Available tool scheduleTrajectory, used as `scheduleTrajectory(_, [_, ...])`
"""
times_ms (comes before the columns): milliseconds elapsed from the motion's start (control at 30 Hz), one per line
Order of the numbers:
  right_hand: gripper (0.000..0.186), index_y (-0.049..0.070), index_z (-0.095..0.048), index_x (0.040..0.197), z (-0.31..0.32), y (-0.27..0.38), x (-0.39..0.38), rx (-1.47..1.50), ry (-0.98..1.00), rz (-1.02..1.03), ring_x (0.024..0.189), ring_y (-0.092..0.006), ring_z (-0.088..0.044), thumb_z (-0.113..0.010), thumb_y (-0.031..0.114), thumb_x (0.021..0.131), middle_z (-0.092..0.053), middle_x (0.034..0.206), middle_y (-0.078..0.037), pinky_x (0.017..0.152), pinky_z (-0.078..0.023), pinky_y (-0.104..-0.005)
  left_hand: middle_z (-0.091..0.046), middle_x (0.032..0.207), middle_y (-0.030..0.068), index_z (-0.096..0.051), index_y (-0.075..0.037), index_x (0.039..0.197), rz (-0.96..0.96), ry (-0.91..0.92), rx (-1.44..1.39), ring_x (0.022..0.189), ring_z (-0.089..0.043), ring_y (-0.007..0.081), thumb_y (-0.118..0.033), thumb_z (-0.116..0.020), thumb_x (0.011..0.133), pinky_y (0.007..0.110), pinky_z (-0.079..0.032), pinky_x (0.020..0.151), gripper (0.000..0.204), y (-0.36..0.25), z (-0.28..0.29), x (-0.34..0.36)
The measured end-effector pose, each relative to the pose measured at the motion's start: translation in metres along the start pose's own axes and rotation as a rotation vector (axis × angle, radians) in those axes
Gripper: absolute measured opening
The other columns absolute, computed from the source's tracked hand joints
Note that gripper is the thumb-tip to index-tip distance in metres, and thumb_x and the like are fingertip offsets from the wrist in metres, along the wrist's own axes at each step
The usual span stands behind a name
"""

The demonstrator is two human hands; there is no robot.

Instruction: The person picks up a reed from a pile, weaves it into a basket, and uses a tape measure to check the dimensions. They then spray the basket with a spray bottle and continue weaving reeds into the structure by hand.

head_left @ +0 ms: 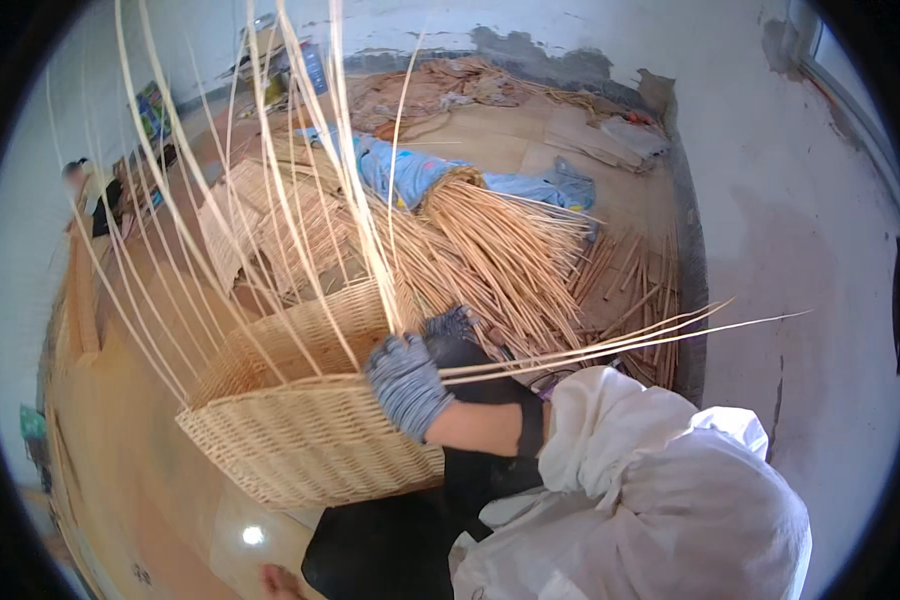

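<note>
A pale wicker basket (310, 445), rectangular and open-topped, stands tilted in front of me. Long upright willow rods (295, 200) rise from its rim. My left hand (407, 385), in a grey striped knit glove, is closed over the rim at the near right corner, around the base of several rods. Thin loose strands (610, 350) run from beside this hand out to the right. Just behind it is my right hand (452, 323), in a similar darker-looking glove, close to the corner's inner side. Its fingers are mostly hidden, so its grip does not show.
A big bundle of peeled rods (510, 260), partly wrapped in blue cloth (395, 172), lies beyond the basket. A woven mat (270, 225) is left of it. Cardboard and cloth (440, 90) cover the far floor. A person (102, 195) is at the far left; a wall (800, 250) stands right.
</note>
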State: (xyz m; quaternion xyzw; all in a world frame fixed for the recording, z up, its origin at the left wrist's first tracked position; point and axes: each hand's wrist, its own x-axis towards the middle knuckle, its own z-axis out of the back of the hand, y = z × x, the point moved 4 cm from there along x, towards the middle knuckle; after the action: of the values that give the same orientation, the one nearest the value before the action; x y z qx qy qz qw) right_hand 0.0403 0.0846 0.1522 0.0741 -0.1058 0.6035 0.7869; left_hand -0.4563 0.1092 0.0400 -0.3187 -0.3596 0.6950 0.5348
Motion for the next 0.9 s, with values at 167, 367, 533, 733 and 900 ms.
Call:
scheduleTrajectory(167, [0.019,0.004,-0.057,0.087,-0.028,0.005,0.005,0.143,0.189,-0.03,0.07,-0.0222,-0.056,-0.045,0.013,0.076,-0.059,0.075,-0.008,0.075,-0.038,-0.0431,-0.042,0.121,0.0142,-0.035,-0.001,0.123,-0.69,0.2,0.178,0.114,-0.037,0.0258,-0.002,-0.067,0.062,0.035,-0.031,0.093,0.068,-0.213,-0.118,0.055])
scheduleTrajectory(367, [0.016,0.005,-0.057,0.083,-0.039,-0.002,0.007,0.247,0.262,-0.001,0.066,-0.0227,-0.06,-0.046,0.015,0.077,-0.061,0.072,-0.01,0.064,-0.041,-0.0453,-0.05,0.111,0.0157,-0.048,-0.003,0.112,-0.975,0.73,0.923,0.102,-0.044,0.0341,-0.011,-0.074,0.053,0.038,-0.034,0.089,0.065,-0.296,-0.24,0.074])
scheduleTrajectory(533, [0.019,0.005,-0.059,0.083,-0.029,-0.005,0.01,0.294,0.36,0.043,0.071,-0.0256,-0.059,-0.043,0.013,0.077,-0.061,0.075,-0.013,0.07,-0.038,-0.0436,-0.06,0.076,0.0158,-0.065,-0.008,0.082,-0.889,0.871,1.158,0.071,-0.056,0.0324,-0.037,-0.071,0.054,0.039,-0.044,0.064,0.04,-0.279,-0.23,0.1])
scheduleTrajectory(733, [0.013,0.009,-0.057,0.086,-0.009,0.005,0.036,0.126,0.303,0.209,0.074,-0.0206,-0.059,-0.052,0.017,0.076,-0.061,0.076,-0.006,0.068,-0.035,-0.0347,-0.058,0.066,0.0171,-0.059,-0.002,0.069,-0.965,0.576,1.198,0.067,-0.057,0.0326,-0.047,-0.07,0.054,0.039,-0.044,0.061,0.048,-0.294,-0.148,0.076])
scheduleTrajectory(900, [0.017,0.012,-0.057,0.085,0.045,-0.028,0.057,0.239,0.068,0.411,0.072,-0.0221,-0.059,-0.061,0.021,0.07,-0.061,0.074,-0.007,0.07,-0.039,-0.034,-0.056,0.061,0.015,-0.057,-0.003,0.066,-0.945,0.287,1.32,0.063,-0.057,0.0302,-0.049,-0.071,0.05,0.038,-0.044,0.057,0.051,-0.352,-0.109,-0.011])
